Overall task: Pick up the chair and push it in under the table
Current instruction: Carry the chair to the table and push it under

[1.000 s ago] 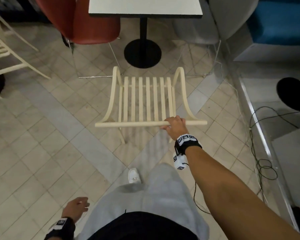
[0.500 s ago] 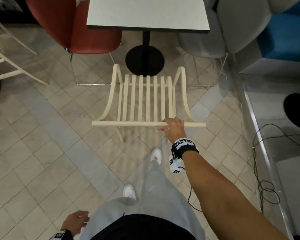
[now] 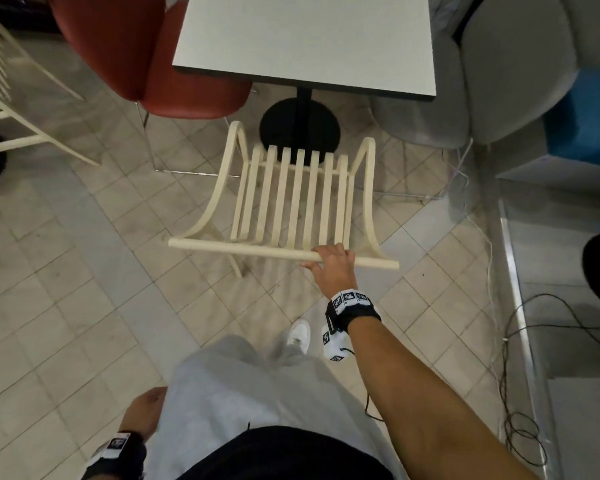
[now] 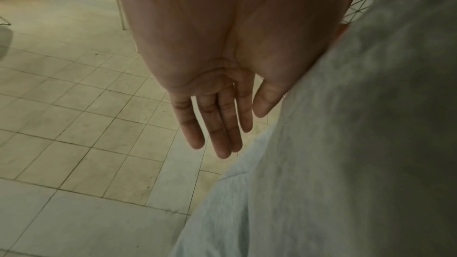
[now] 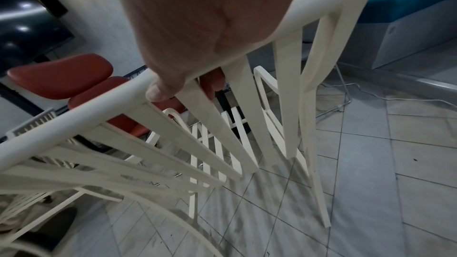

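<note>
Tiled floor (image 3: 84,306) under cream chair (image 3: 291,202), pedestal table (image 3: 305,43), cables (image 3: 520,427).

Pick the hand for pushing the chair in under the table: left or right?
Right. The right hand already grips the chair by its top rail, facing the table. The left hand hangs open beside the leg.

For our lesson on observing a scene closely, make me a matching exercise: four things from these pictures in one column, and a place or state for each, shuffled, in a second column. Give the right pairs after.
Column one:
1. cream slatted chair
2. right hand
3. left hand
4. red chair

Column two:
A. hangs with straight fingers beside the grey trousers
B. stands at the table's left side
C. grips the top rail of a chair back
D. faces the table, its seat front near the black pedestal base

Pairs: 1-D, 2-C, 3-A, 4-B
</note>
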A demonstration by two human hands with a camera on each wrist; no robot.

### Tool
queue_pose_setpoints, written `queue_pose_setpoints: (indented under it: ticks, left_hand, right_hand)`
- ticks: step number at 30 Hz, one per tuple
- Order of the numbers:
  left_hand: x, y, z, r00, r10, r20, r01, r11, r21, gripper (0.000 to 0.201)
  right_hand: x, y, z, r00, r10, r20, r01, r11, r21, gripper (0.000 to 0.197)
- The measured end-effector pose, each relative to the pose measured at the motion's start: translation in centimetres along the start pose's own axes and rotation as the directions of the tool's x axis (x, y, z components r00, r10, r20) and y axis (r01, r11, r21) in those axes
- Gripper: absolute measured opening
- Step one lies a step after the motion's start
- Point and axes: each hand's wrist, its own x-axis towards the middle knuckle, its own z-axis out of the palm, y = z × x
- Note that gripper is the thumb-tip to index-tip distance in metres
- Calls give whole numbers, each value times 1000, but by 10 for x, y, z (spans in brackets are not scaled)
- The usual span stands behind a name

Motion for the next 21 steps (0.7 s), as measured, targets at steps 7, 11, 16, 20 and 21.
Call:
queue_pose_setpoints:
  ticks: [7, 11, 16, 20, 21]
  left_hand:
    - [17, 29, -5, 997, -39, 73, 34, 997, 68, 28]
    - [30, 58, -25, 993, -38, 115, 16, 983, 185, 26]
    - [74, 74, -67, 996, -9, 85, -11, 972, 233, 22]
    - [111, 86, -104, 991, 59, 117, -84, 972, 218, 21]
    - [113, 92, -114, 991, 57, 123, -82, 975, 208, 22]
  right_hand:
    - [12, 2, -2, 999, -23, 32, 25, 996, -84, 62]
    - [14, -1, -1, 1000, 4, -10, -6, 993, -120, 61]
    - [38, -1, -4, 999, 29, -19, -31, 993, -113, 59]
    - [81, 4, -8, 998, 38, -57, -43, 995, -95, 59]
    - [91, 4, -9, 997, 44, -63, -49, 995, -84, 60]
